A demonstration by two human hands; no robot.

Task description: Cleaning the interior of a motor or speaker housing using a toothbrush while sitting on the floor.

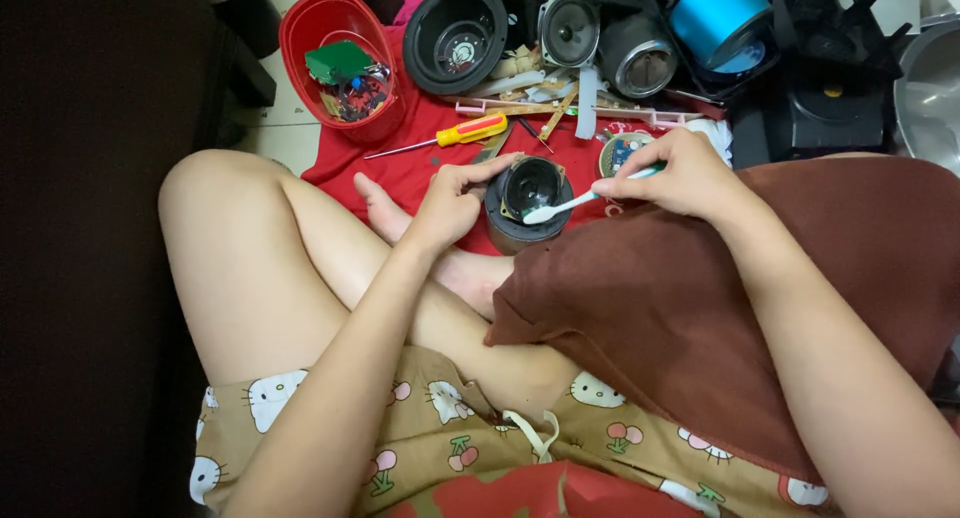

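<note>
The left hand (450, 203) fingers grip a black round casing (527, 203); the right hand (672, 173) fingers pinch a white toothbrush (570, 207) whose head rests on the casing's rim.

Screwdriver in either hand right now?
No. The yellow screwdriver lies on the red cloth, apart from both hands.

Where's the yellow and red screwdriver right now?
In the head view, the screwdriver lies on the red cloth, just beyond the left hand and the black round housing, below the red tub.
</note>
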